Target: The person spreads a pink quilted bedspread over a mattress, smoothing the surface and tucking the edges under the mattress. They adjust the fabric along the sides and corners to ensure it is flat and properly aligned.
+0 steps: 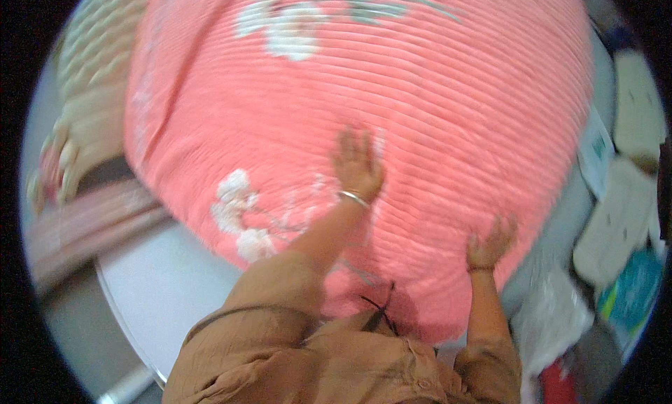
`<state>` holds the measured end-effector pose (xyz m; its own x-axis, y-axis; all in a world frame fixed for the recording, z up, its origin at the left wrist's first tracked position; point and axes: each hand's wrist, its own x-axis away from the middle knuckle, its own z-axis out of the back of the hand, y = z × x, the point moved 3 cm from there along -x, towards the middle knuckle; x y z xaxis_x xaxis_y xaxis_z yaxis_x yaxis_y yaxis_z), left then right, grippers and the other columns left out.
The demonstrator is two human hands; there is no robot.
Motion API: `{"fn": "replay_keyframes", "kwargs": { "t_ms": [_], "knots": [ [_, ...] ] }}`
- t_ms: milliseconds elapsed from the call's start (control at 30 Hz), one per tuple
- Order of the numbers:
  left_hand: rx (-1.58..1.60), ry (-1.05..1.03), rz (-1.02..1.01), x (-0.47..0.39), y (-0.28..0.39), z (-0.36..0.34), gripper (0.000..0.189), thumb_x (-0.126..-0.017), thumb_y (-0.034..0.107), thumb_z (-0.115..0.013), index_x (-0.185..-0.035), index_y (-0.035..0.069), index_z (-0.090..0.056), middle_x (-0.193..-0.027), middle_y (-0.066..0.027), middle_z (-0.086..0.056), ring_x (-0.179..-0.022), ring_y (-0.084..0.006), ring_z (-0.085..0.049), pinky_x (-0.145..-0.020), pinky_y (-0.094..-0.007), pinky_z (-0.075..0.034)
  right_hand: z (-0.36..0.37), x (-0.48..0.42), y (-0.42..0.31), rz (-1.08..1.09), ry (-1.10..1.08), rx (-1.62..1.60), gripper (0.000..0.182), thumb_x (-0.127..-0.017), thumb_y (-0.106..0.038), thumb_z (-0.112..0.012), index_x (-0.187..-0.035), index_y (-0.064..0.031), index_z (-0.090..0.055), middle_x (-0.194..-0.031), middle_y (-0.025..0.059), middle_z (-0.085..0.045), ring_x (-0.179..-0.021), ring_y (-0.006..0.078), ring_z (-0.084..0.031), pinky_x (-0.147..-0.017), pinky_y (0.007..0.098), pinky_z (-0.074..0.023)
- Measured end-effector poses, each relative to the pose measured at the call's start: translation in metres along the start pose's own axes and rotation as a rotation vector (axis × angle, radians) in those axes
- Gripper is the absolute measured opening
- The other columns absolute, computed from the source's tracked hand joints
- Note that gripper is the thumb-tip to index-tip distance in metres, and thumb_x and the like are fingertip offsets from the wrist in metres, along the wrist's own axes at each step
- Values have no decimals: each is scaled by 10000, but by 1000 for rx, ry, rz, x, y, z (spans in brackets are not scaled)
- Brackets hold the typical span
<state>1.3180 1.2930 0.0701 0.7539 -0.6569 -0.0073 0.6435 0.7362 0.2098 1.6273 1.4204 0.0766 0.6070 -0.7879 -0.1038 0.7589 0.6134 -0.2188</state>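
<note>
A large pink plush blanket [430, 110] with ribbed texture and white flower patterns lies spread over a pale table [168, 278]. My left hand [358, 162], with a silver-coloured bangle at the wrist, rests palm down near the blanket's middle, its fingers somewhat spread. Nearer the blanket's right edge, my right hand [491, 244] lies on the fabric with its fingers apart and a thin band at the wrist. Both hands are slightly blurred, and neither grasps the cloth. White flowers [233, 209] show to the left of my left forearm.
At the left is a beige quilted padded item [100, 89], above a blurred pinkish folded length [100, 225]. Off-white oblong pads [611, 223], a clear plastic bag [551, 309] and a teal packet [632, 293] lie along the right. A red item [557, 383] shows at lower right.
</note>
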Motion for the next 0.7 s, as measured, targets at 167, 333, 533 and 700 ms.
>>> {"fn": "replay_keyframes", "kwargs": {
  "t_ms": [167,333,533,700],
  "knots": [
    [103,-38,20,-17,-1,-8,594,-819,310,-411,-1374,174,-247,-1439,-161,-137,-1319,-362,-129,-1004,-591,-108,-14,-8,4,30,-10,30,693,-846,-561,-352,-1348,-90,-271,-1389,186,-253,-1283,383,-207,-1002,569,-142],
    [79,16,167,9,-22,1,589,-827,392,-420,-1360,178,-288,-1437,-164,-142,-1318,-365,-119,-1009,-575,-110,-53,7,1,47,50,141,704,-846,-604,-262,-1369,-133,-241,-1438,166,-134,-1313,360,-158,-991,591,-129],
    [206,-37,336,124,98,-29,637,-812,464,-452,-1375,248,-246,-1453,-129,-91,-1325,-357,-97,-999,-598,-84,-31,8,0,106,44,129,677,-860,-576,-263,-1372,-133,-233,-1444,151,-124,-1322,340,-148,-981,596,-151],
    [223,18,266,147,113,-37,645,-797,406,-499,-1372,267,-242,-1455,-120,-95,-1328,-345,-100,-988,-610,-78,-42,11,10,153,54,98,657,-870,-548,-283,-1376,-133,-226,-1443,153,-128,-1321,342,-150,-976,593,-166]
  ]
}}
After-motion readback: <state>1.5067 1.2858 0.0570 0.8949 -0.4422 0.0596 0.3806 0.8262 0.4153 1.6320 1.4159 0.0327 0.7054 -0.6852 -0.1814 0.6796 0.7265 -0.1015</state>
